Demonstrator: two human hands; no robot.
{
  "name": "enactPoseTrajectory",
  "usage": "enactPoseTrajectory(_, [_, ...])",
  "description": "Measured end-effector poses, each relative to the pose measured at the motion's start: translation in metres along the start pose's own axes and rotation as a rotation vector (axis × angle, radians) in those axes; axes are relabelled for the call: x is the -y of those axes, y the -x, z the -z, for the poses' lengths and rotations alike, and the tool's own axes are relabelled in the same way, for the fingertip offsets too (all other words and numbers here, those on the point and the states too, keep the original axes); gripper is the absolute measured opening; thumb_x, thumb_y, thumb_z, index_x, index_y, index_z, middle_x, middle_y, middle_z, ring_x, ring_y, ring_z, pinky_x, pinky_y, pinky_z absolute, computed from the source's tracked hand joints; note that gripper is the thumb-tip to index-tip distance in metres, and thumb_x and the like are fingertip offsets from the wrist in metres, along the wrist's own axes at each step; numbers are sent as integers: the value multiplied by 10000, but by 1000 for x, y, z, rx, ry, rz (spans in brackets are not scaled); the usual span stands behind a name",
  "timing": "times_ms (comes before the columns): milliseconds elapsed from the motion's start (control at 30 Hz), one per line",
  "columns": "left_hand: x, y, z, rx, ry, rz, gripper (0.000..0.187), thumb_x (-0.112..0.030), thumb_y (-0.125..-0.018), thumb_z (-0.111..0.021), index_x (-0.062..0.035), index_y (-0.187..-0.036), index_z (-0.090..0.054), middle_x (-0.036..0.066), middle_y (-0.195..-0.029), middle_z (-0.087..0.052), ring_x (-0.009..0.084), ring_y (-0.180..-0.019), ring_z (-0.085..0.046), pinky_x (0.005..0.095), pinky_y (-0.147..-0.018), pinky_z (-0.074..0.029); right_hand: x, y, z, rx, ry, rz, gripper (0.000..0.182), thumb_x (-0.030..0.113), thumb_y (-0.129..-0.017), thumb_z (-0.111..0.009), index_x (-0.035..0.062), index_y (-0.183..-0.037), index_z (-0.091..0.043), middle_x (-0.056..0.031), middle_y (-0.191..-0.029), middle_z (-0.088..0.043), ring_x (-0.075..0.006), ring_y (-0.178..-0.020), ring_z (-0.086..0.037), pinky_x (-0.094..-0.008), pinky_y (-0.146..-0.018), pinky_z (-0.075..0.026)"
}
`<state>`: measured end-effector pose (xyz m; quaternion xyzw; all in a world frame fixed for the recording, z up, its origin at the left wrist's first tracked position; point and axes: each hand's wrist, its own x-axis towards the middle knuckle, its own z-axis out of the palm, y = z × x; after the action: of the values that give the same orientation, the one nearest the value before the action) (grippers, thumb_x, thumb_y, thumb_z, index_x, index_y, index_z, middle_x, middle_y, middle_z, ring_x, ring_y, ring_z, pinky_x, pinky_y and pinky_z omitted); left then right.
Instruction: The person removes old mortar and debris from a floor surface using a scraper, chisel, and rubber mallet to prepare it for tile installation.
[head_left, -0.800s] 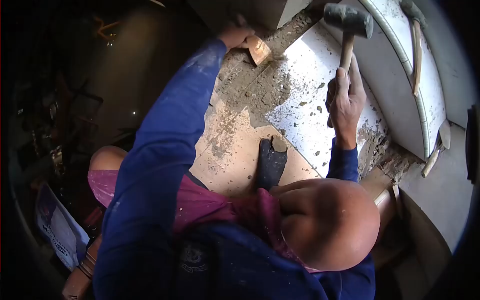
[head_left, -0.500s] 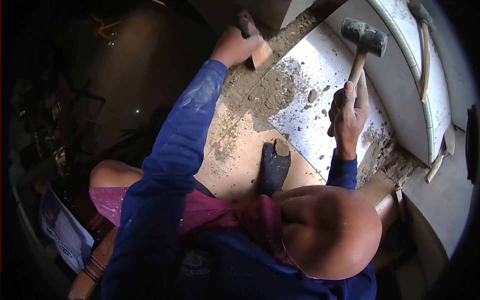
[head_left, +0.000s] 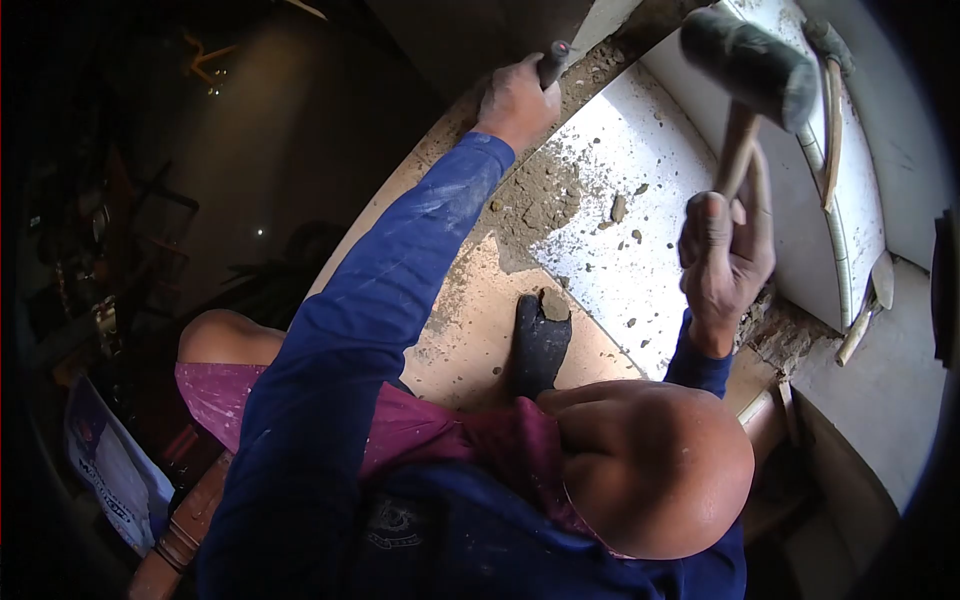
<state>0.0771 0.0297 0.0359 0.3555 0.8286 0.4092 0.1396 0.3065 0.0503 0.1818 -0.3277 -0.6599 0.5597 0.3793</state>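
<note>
My left hand [head_left: 515,105] is closed around the dark handle of a scraper [head_left: 553,63], near the upper edge of the tiled surface. The scraper's blade is hidden behind the hand now. In my right hand [head_left: 725,265] is a mallet [head_left: 750,65] with a thick black head and a wooden handle, held head up over the right side. Below the hands, a white tile [head_left: 640,125] is strewn with crumbs of mortar. Loose grey-brown mortar debris [head_left: 535,195] spreads between it and a beige tile [head_left: 480,335].
My dark shoe [head_left: 543,345] rests on the beige tile with a mortar chunk [head_left: 554,304] on its toe. A second hammer [head_left: 832,110] leans at the right, with a wooden-handled trowel [head_left: 868,315] lower down. A printed bag [head_left: 115,465] stands at lower left.
My left hand has moved up and to the right, and the scraper's blade has gone out of sight. The mallet has come nearer the camera, with my right hand shifting slightly right and down.
</note>
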Motion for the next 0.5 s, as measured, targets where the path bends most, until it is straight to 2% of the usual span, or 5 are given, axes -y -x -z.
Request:
enactPoseTrajectory(133, [6,-6,5,32,23,-55,251,-291,-821,-681,-76,-950,-689,224,-892,-697,402,-906,-693,459,-816,-551,11,-14,-4,-23,61,231,571,28,-994,-487,-6,-1535,-307,-44,-940,-488,-117,-814,-438,-251,-685,-363])
enactPoseTrajectory(233, [28,-16,1,154,21,137,243,-298,-817,-687,-77,-918,-694,214,-870,-701,396,-895,-699,450,-811,-554,11,-23,-13,-48,113,368,563,-4,-990,-490,-14,-1526,-321,-97,-1072,-514,-162,-965,-467,-282,-799,-386])
enactPoseTrajectory(267, [35,-15,-5,122,8,98,241,-307,-816,-691,-82,-901,-703,206,-856,-705,392,-891,-704,448,-814,-556,9,-27,-18,-56,129,406,560,-15,-988,-490,-16,-1524,-326,-115,-1116,-523,-176,-1015,-477,-292,-837,-394])
enactPoseTrajectory(367, [22,-3,-2,45,-111,199,260,-312,-821,-685,-78,-933,-693,213,-880,-704,402,-905,-695,452,-821,-554,3,-31,-28,-72,170,491,554,-48,-983,-492,-24,-1515,-340,-168,-1248,-549,-221,-1165,-506,-323,-952,-417])
enactPoseTrajectory(500, [11,8,-4,-55,33,36,289,-300,-830,-675,-68,-1004,-678,217,-912,-703,419,-921,-681,458,-825,-552,-20,-26,-30,42,191,525,565,-92,-970,-497,-27,-1512,-351,-225,-1398,-560,-270,-1331,-521,-355,-1066,-439])
